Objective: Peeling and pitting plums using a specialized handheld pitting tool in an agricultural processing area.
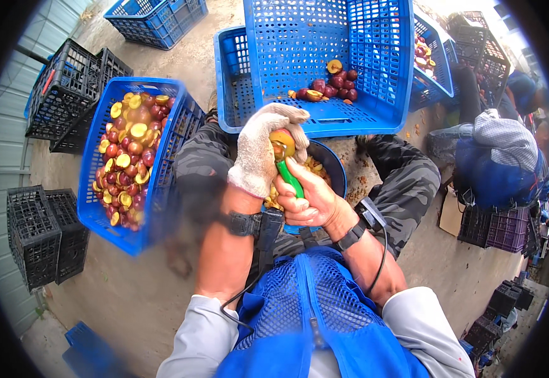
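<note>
My left hand [257,150], in a whitish knit glove, is closed around a plum [282,140] with its yellow flesh showing. My bare right hand [312,196] grips the green handle of a small pitting tool [291,180]. The tool's metal end meets the cut side of the plum, and the fingers partly hide it. Below both hands, between my legs, stands a dark blue bucket [341,171] with yellowish fruit pieces inside. Just beyond the hands, a tilted blue crate [299,44] holds a small heap of dark red plums [335,87].
At the left, a blue crate [89,189] is full of cut and whole-looking plums. Black crates [66,88] stack by the metal wall. Another blue crate [156,22] stands far left. At the right sits another person [498,154], near more crates [507,228].
</note>
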Demonstrator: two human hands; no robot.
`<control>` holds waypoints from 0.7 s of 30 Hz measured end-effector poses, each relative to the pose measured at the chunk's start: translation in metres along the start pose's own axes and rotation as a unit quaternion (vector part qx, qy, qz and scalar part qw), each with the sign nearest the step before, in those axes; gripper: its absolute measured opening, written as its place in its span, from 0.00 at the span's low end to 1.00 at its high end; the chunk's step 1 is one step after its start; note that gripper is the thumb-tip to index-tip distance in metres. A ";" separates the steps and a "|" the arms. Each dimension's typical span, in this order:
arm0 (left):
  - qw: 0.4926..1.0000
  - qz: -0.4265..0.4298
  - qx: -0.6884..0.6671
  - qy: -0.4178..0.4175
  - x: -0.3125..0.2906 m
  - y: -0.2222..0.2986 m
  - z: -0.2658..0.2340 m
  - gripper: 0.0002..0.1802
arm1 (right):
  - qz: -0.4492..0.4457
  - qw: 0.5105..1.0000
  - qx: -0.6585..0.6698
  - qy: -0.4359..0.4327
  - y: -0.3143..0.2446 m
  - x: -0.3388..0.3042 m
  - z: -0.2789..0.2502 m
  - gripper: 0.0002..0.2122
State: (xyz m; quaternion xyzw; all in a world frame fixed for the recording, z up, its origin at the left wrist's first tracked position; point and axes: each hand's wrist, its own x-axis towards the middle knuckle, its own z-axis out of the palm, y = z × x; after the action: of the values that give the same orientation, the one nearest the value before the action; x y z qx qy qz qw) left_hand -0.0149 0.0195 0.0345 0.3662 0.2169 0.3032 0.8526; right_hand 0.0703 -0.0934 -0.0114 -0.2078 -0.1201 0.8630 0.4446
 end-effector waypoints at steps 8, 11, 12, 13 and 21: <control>0.898 0.272 -0.032 0.343 -0.035 0.067 -0.015 0.15 | -0.035 0.624 -0.725 0.290 -0.063 -0.086 -0.023 0.19; 0.697 0.461 0.290 0.465 -0.053 0.080 -0.026 0.18 | -0.130 0.635 -0.603 0.465 -0.109 -0.078 -0.024 0.15; 0.609 0.490 0.395 0.483 -0.061 0.084 -0.032 0.19 | -0.142 0.565 -0.669 0.461 -0.127 -0.062 -0.024 0.15; 0.515 0.510 0.487 0.488 -0.062 0.083 -0.035 0.20 | -0.099 0.479 -0.736 0.467 -0.141 -0.047 -0.039 0.15; 0.886 0.232 0.279 0.290 -0.061 0.017 0.020 0.10 | 0.139 0.386 -0.812 0.416 -0.173 0.027 -0.107 0.26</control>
State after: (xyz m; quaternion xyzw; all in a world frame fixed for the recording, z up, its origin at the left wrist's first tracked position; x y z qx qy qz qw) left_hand -0.0535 -0.0225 0.0692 0.5242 0.4394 0.5120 0.5197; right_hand 0.2302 0.0312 -0.0446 -0.8167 -0.5330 0.2107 -0.0671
